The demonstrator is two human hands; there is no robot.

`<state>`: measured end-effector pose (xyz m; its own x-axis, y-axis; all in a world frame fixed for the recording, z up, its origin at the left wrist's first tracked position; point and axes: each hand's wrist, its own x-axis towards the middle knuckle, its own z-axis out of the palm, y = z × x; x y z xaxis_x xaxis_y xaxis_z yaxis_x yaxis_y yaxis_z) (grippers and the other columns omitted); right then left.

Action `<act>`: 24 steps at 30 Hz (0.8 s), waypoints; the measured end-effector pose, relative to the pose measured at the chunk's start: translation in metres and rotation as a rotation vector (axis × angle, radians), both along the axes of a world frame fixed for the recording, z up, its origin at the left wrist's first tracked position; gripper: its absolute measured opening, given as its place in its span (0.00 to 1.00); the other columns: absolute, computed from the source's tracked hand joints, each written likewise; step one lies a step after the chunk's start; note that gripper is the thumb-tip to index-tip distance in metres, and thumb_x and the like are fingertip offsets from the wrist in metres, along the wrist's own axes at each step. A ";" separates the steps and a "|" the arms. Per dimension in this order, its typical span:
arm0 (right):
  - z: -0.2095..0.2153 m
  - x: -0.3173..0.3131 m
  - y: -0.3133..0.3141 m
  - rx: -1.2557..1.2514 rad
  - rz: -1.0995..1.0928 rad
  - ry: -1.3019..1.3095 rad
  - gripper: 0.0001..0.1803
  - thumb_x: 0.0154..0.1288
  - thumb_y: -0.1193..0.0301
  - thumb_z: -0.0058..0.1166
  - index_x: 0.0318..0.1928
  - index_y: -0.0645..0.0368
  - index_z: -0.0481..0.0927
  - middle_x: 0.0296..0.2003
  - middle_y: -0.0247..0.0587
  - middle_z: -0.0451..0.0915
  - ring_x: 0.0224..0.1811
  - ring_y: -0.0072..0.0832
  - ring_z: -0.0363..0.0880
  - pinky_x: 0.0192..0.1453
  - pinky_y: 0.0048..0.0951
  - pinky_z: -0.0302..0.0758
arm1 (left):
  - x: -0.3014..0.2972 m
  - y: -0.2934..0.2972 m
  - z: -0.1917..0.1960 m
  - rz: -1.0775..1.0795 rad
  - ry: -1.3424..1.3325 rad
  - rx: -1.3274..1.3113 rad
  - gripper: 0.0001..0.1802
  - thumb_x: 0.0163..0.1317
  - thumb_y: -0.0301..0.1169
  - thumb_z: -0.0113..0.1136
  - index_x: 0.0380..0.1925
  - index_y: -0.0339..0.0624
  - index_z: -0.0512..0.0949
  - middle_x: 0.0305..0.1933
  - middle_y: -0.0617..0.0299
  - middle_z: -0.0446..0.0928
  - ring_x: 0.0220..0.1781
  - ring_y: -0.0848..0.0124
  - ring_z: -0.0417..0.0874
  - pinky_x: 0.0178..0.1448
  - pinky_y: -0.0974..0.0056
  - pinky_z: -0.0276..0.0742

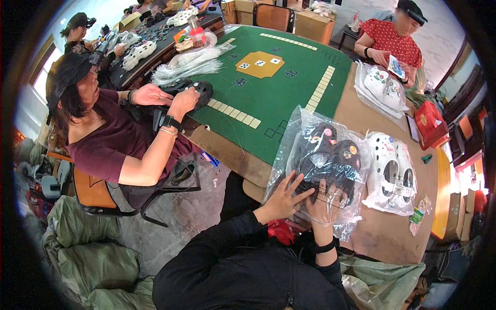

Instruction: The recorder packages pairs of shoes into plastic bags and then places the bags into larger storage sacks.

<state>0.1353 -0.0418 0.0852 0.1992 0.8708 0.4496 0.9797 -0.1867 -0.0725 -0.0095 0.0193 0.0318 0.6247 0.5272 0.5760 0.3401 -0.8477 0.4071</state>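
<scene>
In front of me a clear plastic bag [289, 150] lies around a pair of black clogs [321, 155] with colourful charms on their toes. My left hand [283, 199] rests on the bag's near left side, its fingers spread. Under the film at the bag's near end, my right hand [324, 206] grips the heels of the clogs; plastic glare partly hides its fingers. Immediately right of this bag is a pair of white clogs [390, 170] in clear plastic, also with charms.
A green mat [243, 98] covers much of the table. At left a person [119, 124] handles dark clogs [201, 95]; at far right another [395, 41] holds a small packet above bagged white clogs [382, 85]. A red box [430, 124] and a small charm packet [419, 214] lie at right.
</scene>
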 end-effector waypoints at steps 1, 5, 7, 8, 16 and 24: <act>0.000 0.000 0.000 -0.001 0.002 0.003 0.33 0.43 0.58 0.67 0.52 0.57 0.77 0.48 0.54 0.73 0.51 0.51 0.71 0.59 0.55 0.62 | 0.000 0.000 0.000 0.003 -0.001 0.001 0.47 0.40 0.27 0.66 0.67 0.66 0.66 0.76 0.46 0.45 0.73 0.37 0.51 0.72 0.42 0.60; -0.002 0.001 0.001 0.014 0.006 -0.001 0.32 0.44 0.58 0.67 0.52 0.57 0.77 0.48 0.54 0.73 0.52 0.52 0.71 0.58 0.56 0.63 | 0.001 0.001 0.000 0.005 -0.016 0.010 0.45 0.41 0.26 0.66 0.66 0.65 0.68 0.76 0.46 0.45 0.73 0.37 0.53 0.71 0.42 0.61; -0.006 0.002 0.001 0.030 0.005 -0.011 0.33 0.44 0.58 0.67 0.52 0.57 0.77 0.48 0.54 0.73 0.52 0.52 0.71 0.58 0.56 0.63 | 0.002 0.001 0.001 0.010 -0.024 0.018 0.46 0.41 0.27 0.66 0.66 0.65 0.67 0.76 0.46 0.47 0.73 0.37 0.53 0.71 0.43 0.62; -0.007 0.003 0.001 0.045 0.006 -0.019 0.33 0.44 0.58 0.67 0.52 0.57 0.77 0.48 0.54 0.73 0.52 0.52 0.71 0.58 0.56 0.63 | 0.002 0.001 0.001 0.015 -0.031 0.025 0.46 0.41 0.27 0.66 0.66 0.65 0.67 0.75 0.47 0.49 0.73 0.38 0.54 0.71 0.43 0.63; -0.003 -0.001 -0.001 0.022 -0.007 -0.013 0.32 0.43 0.58 0.68 0.51 0.56 0.79 0.46 0.53 0.74 0.50 0.50 0.72 0.59 0.56 0.63 | 0.000 -0.001 0.001 0.005 -0.028 0.013 0.46 0.41 0.26 0.66 0.66 0.65 0.68 0.76 0.47 0.47 0.73 0.37 0.53 0.71 0.43 0.62; -0.006 0.003 -0.002 -0.030 -0.038 -0.030 0.32 0.45 0.54 0.66 0.52 0.53 0.80 0.48 0.54 0.74 0.51 0.49 0.72 0.61 0.56 0.63 | 0.000 -0.001 0.005 0.001 -0.007 0.006 0.42 0.45 0.27 0.66 0.66 0.64 0.68 0.76 0.48 0.48 0.72 0.38 0.55 0.70 0.43 0.64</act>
<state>0.1379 -0.0435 0.0793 0.2194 0.8762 0.4292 0.9735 -0.2256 -0.0370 -0.0090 0.0188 0.0365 0.6198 0.5249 0.5834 0.3384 -0.8495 0.4048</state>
